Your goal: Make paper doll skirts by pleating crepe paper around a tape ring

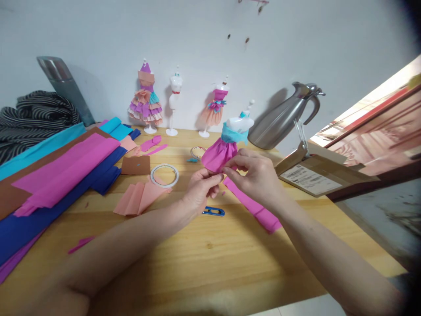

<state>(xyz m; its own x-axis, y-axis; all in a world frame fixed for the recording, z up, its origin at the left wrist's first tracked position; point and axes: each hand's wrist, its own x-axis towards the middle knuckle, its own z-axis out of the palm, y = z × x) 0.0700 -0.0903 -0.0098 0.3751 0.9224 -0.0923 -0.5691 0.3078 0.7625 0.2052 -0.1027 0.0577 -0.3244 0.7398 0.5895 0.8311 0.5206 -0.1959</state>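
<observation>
Head: mannequin (237,124) leans rightward; left hand (201,188), right hand (256,174) at skirt (217,155).

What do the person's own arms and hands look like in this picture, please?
The left hand and right hand are ungloved; no ring, watch or bracelet shows. No sleeve covers the visible left forearm or right forearm, and neither carries a cable or band.

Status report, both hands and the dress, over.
Both hands, left and right, pinching pink skirt's hem. Blue bodice on mannequin. Blue cutter lying just below hands.
</observation>
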